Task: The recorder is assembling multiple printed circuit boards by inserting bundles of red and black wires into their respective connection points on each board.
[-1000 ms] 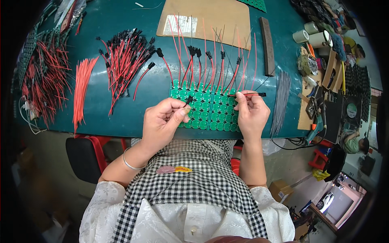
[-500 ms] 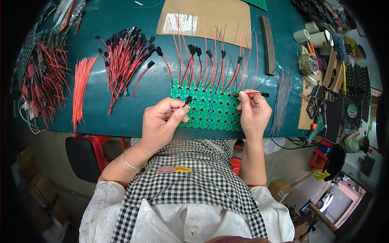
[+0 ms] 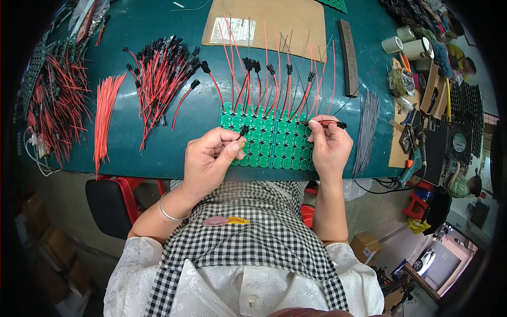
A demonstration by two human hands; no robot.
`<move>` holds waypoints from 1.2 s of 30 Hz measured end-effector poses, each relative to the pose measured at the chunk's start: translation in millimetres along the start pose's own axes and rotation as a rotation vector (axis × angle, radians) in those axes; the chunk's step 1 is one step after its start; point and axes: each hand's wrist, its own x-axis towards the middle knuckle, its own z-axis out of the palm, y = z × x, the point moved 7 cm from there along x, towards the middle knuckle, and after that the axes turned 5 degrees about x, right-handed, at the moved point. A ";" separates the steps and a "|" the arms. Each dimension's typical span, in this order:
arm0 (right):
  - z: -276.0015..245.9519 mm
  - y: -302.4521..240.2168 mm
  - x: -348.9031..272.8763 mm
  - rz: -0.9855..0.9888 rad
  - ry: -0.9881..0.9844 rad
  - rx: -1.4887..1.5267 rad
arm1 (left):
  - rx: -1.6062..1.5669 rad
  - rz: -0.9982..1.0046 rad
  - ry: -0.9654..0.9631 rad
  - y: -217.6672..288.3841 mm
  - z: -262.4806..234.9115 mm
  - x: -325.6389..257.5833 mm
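Note:
A green circuit board panel (image 3: 268,138) of many round cells lies at the table's near edge. Along its far edge stand red and black wire leads (image 3: 288,98), some tipped with black connectors. My left hand (image 3: 211,158) is closed in a pinch over the panel's left part, with a small black connector (image 3: 244,130) poking up from thumb and forefinger; its wires are hidden. At the panel's right edge my right hand (image 3: 332,150) pinches a short red-and-black wire lead (image 3: 323,122). That lead's black connector sticks out to the right beyond the fingers.
Left of the panel lie a heap of connector leads (image 3: 161,79), a bundle of red wires (image 3: 108,116) and a larger wire pile (image 3: 58,105). Grey wires (image 3: 368,127) lie to the right. Farther back are a cardboard sheet (image 3: 290,24) and a dark bar (image 3: 348,58).
The lead in my right hand has tilted, its connector end a little lower. My left hand keeps nearly the same place and grip.

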 end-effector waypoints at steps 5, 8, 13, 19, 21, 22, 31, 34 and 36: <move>0.9 -2.5 0.3 -0.033 -0.020 0.004 | -0.024 0.011 0.003 -0.5 0.3 0.1; 0.6 -3.1 0.8 -0.039 -0.002 -0.024 | -0.021 -0.011 0.005 -0.4 0.9 -0.4; 1.3 -0.7 -2.1 -0.025 0.053 -0.047 | -0.018 -0.017 0.004 1.2 1.7 0.0; 2.8 -8.5 -5.9 -0.112 0.073 -0.149 | -0.002 -0.013 -0.006 0.6 1.5 0.0; 3.5 -8.4 -7.1 -0.146 0.081 -0.174 | -0.005 -0.016 -0.010 0.4 1.8 0.4; 4.7 -10.5 -6.8 -0.172 0.064 -0.208 | -0.009 -0.017 -0.007 0.3 1.7 0.3; 18.4 -21.4 7.9 -0.210 -0.001 -0.420 | -0.013 -0.021 -0.009 -0.6 1.8 -0.1; 19.5 -20.8 6.9 -0.154 0.060 -0.368 | -0.041 -0.030 0.007 -0.6 1.8 0.0; 16.5 -18.3 7.4 -0.151 0.081 -0.350 | -0.055 -0.040 0.013 0.4 3.5 2.8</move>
